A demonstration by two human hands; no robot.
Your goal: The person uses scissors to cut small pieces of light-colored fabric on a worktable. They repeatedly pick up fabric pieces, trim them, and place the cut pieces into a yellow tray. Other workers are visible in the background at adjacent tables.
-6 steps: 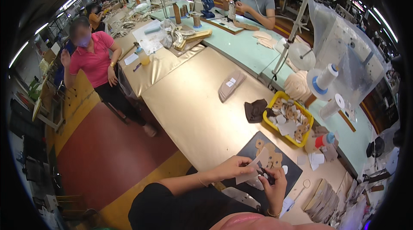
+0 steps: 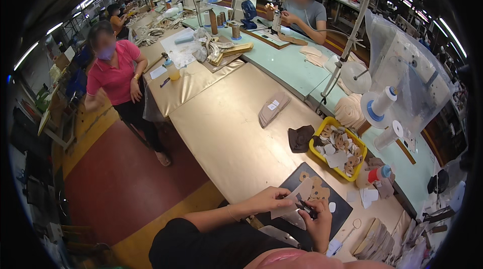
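My left hand [image 2: 275, 200] pinches a thin, pale beige sheet [image 2: 302, 192]. Close to its right, my right hand [image 2: 319, 221] is closed round a small black-handled tool [image 2: 308, 210], which meets the sheet's edge; its exact kind is partly hidden by my fingers. Both hands are above a dark board [image 2: 341, 212]. Just beyond them on that board lie several tan pieces with dark round centres [image 2: 315, 188]. A small white piece [image 2: 332, 207] rests by my right hand.
A yellow basket [image 2: 314, 154] of cut scraps stands beyond the board, beside dark brown fabric [image 2: 301, 139] and a red-banded bottle [image 2: 373, 175]. Stacked brown pieces [image 2: 274, 109] lie farther off. Thread cones [image 2: 381, 103] stand right. One co-worker [image 2: 114, 70] stands left; another sits sewing [image 2: 304, 12].
The standing co-worker's raised hand has come down. My view has shifted slightly. Both my hands keep hold of the sheet and the black-handled tool.
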